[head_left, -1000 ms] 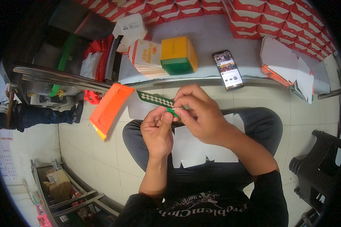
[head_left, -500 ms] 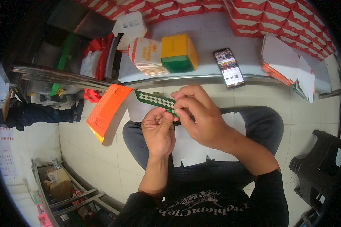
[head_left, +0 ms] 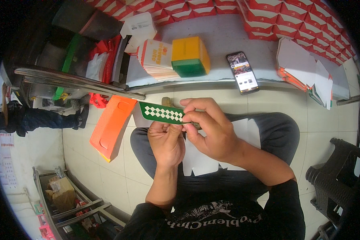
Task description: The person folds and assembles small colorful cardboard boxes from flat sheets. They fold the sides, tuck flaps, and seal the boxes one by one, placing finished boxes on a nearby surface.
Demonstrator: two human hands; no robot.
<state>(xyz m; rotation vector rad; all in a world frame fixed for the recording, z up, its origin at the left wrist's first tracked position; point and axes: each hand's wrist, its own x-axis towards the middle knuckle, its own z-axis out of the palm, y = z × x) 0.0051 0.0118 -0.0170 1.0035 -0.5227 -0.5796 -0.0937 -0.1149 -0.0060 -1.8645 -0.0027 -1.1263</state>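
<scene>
I count one phone (head_left: 243,74), one yellow-green box (head_left: 190,56) on the bench (head_left: 224,40), one orange-green carton (head_left: 113,127) held left of centre, before the lap. Left hand (head_left: 166,144) raised, fingers curled; right hand (head_left: 210,128) slants in. Both pinch the carton's checkered panel (head_left: 162,114), grip narrow.

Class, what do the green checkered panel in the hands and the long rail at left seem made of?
Green checkered panel: probably smooth printed card; it looks thin and crisp-edged.
Long rail: likely polished metal, given its bright streaked reflections.
</scene>
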